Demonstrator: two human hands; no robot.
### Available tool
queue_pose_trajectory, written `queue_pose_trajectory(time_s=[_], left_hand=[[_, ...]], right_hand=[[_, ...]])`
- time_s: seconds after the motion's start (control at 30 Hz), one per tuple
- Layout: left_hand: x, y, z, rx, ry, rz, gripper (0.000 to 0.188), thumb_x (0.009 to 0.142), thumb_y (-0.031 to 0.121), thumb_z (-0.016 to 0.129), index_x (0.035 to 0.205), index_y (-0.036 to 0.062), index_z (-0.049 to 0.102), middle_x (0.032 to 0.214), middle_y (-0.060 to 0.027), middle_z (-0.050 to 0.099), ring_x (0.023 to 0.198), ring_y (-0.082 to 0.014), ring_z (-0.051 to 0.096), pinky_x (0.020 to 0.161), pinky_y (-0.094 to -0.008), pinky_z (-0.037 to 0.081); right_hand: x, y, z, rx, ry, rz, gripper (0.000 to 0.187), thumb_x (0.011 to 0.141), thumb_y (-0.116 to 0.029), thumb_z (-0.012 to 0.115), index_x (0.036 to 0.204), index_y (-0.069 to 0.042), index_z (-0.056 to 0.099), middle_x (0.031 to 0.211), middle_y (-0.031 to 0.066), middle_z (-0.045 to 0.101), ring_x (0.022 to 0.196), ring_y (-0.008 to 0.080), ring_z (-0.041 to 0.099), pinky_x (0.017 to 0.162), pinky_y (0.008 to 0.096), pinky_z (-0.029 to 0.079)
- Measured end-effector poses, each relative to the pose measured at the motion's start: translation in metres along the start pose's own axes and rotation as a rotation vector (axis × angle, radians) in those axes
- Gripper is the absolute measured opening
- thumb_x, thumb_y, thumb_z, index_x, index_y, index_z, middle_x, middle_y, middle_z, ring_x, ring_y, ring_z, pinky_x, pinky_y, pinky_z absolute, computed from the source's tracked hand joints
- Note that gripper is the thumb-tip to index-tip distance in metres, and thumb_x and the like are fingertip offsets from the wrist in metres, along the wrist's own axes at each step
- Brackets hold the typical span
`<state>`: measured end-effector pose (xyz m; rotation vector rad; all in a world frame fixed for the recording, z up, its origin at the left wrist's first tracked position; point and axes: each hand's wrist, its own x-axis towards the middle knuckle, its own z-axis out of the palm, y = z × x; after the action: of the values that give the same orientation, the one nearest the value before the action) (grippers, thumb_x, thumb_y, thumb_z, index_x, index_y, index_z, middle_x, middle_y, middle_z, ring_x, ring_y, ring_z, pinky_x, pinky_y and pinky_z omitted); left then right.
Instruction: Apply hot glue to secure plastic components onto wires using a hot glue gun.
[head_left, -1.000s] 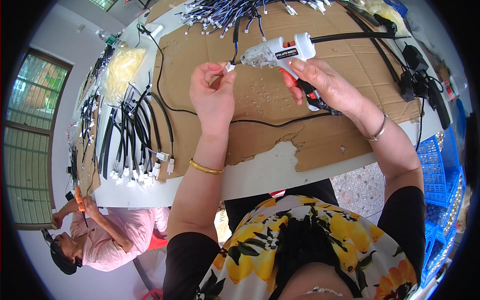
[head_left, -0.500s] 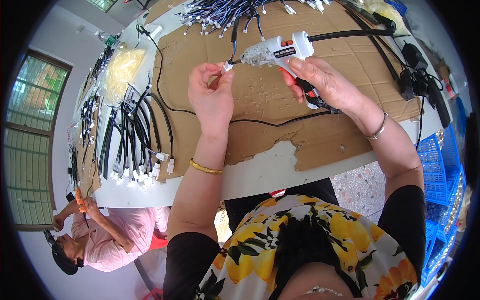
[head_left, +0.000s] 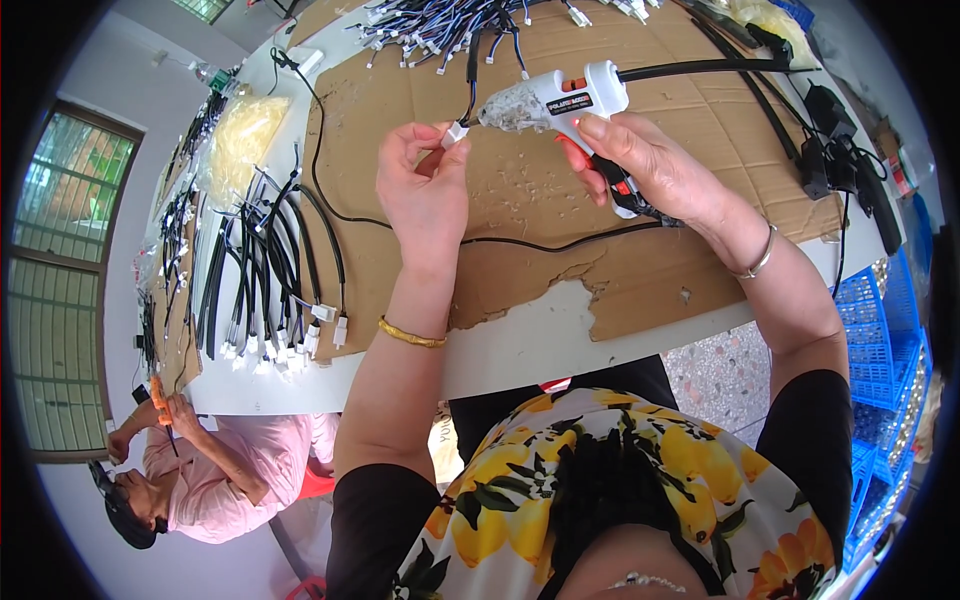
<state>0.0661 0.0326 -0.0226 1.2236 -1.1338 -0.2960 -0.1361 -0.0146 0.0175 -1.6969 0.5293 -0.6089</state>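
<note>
Between the fingertips of my left hand [head_left: 428, 185] is a small white plug connector [head_left: 455, 133]. Thin dark wires rise from it into a black sleeved cable [head_left: 472, 62]. My right hand [head_left: 655, 165] is wrapped round the dark handle of a white hot glue gun [head_left: 605, 90]. The gun points left, its clouded, glue-coated nozzle [head_left: 515, 108] just right of the wires at the connector. A small gap seems to lie between tip and wires. A long black rod [head_left: 700, 68] sticks out of the gun's back.
Brown cardboard [head_left: 400, 95] with glue crumbs covers the white table [head_left: 500, 350]. A thin black cord [head_left: 560, 242] crosses it. Wire harnesses lie in a far pile [head_left: 430, 30] and a left bundle [head_left: 265, 270]. Blue crates [head_left: 865, 320] stand right; a person in pink [head_left: 240, 455] works at left.
The nozzle tip has drawn slightly away from the connector, and more of the wires shows beside it. Both hands keep nearly the same place and hold.
</note>
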Motion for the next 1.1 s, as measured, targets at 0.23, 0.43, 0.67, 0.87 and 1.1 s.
queue_pose_trajectory(time_s=[0.23, 0.43, 0.67, 0.87, 1.1], left_hand=[[-0.0004, 0.0011, 0.0015, 0.065, -0.024, 0.003, 0.026, 0.07, -0.009, 0.062, 0.088, 0.0012, 0.047, 0.087, -0.0098, 0.061, 0.078, -0.0128, 0.058, 0.07, -0.0248, 0.05], [0.0005, 0.0009, -0.001, 0.113, -0.005, 0.015, 0.027, 0.069, -0.009, 0.063, 0.088, 0.0013, 0.047, 0.086, -0.0096, 0.061, 0.076, -0.0132, 0.059, 0.068, -0.0247, 0.05], [0.0005, -0.0019, -0.0005, 0.131, 0.001, 0.046, 0.028, 0.068, -0.009, 0.064, 0.088, 0.0013, 0.047, 0.085, -0.0094, 0.061, 0.072, -0.0141, 0.059, 0.065, -0.0247, 0.05], [0.0004, -0.0011, 0.001, 0.149, -0.001, 0.054, 0.03, 0.067, -0.009, 0.064, 0.088, 0.0017, 0.046, 0.085, -0.0095, 0.061, 0.067, -0.0142, 0.058, 0.061, -0.025, 0.049], [-0.0007, 0.0005, 0.0005, 0.189, 0.023, 0.063, 0.03, 0.066, -0.009, 0.064, 0.088, 0.0016, 0.046, 0.084, -0.0093, 0.06, 0.065, -0.0145, 0.057, 0.06, -0.025, 0.048]], right_hand=[[-0.0004, 0.0021, -0.0002, 0.0, 0.025, -0.013, 0.055, 0.083, -0.057, 0.038, 0.074, -0.005, 0.049, 0.057, 0.0024, 0.047, 0.056, 0.0104, 0.048, 0.056, 0.0228, 0.037], [-0.0005, 0.001, -0.0003, -0.001, 0.017, -0.008, 0.055, 0.083, -0.057, 0.038, 0.074, -0.005, 0.049, 0.057, 0.0023, 0.047, 0.055, 0.0103, 0.048, 0.055, 0.0226, 0.037], [0.0, 0.002, 0.0005, -0.005, 0.011, -0.016, 0.055, 0.084, -0.057, 0.037, 0.074, -0.005, 0.049, 0.058, 0.0023, 0.047, 0.055, 0.0102, 0.048, 0.054, 0.0227, 0.037], [0.0004, 0.0017, -0.0001, -0.036, -0.004, -0.013, 0.054, 0.084, -0.057, 0.037, 0.073, -0.005, 0.048, 0.058, 0.0024, 0.046, 0.055, 0.0102, 0.048, 0.054, 0.0229, 0.036], [0.0, 0.0037, -0.0015, -0.066, -0.002, 0.008, 0.054, 0.085, -0.056, 0.037, 0.073, -0.005, 0.048, 0.057, 0.0026, 0.046, 0.055, 0.0105, 0.048, 0.053, 0.0228, 0.036]])
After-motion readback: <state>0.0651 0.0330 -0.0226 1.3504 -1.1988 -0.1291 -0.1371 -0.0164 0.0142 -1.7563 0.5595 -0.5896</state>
